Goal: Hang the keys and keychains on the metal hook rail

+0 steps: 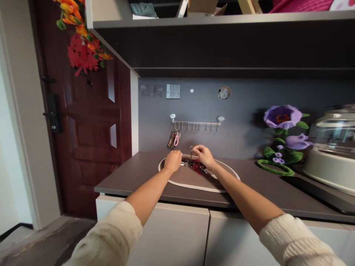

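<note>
From my remote station, I have both hands in the head view. The right hand (204, 155) is raised slightly above a brown mat (191, 179) with a pale border. Its thumb and fingertips are pinched together on a key ring (191, 149), which hangs at the left side of the fingers. The left hand (173, 161) is positioned at the left part of the mat, back of the hand upward, fingers bent. I cannot tell whether its fingers are clamped on anything, because the hand hides them.

Between the two hands, I locate a loose cluster of keys (197, 167) with red parts, lying on the mat. The mat rests on a dark counter (119, 178) above pale cabinet doors (177, 229).

On the grey wall behind, I note a metal hook rail (196, 123), mounted above the hands. A brown fob (171, 140) and a pink strap (176, 139) hang side by side at its left end; the hooks to the right are bare. A switch panel (173, 91) is fixed above the rail. At right, a purple flower decoration (283, 118) stands beside a white appliance (330, 162) with a clear upper part.
</note>
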Demonstrator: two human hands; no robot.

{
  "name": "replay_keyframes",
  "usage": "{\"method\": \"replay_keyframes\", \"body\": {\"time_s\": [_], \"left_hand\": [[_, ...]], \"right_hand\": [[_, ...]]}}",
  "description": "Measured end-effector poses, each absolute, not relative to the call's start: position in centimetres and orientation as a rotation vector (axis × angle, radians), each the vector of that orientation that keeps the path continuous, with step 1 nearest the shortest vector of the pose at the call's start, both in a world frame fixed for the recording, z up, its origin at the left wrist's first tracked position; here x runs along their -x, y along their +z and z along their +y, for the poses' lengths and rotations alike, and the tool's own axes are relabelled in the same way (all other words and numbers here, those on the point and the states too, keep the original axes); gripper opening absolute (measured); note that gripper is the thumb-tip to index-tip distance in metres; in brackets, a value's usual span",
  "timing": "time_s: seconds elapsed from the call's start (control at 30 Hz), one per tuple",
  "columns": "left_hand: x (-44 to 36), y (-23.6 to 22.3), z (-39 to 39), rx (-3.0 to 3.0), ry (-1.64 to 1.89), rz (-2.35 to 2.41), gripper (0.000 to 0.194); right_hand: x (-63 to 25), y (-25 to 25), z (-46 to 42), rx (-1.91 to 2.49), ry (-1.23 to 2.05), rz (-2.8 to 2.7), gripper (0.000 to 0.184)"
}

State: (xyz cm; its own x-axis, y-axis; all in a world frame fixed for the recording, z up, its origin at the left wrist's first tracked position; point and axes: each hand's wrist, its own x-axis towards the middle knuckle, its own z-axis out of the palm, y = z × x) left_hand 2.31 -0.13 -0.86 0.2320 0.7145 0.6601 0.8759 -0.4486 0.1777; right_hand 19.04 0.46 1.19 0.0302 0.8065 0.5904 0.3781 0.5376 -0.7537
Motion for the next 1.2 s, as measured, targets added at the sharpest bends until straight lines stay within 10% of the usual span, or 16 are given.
{"method": "replay_keyframes", "body": {"time_s": [1.2], "left_hand": [[-1.9, -0.9, 1.4, 2.155, -1.280, -1.923, 0.027]], "right_hand": [[-12.6, 9.1, 11.3, 1.190, 0.377, -1.233, 0.012]]}}
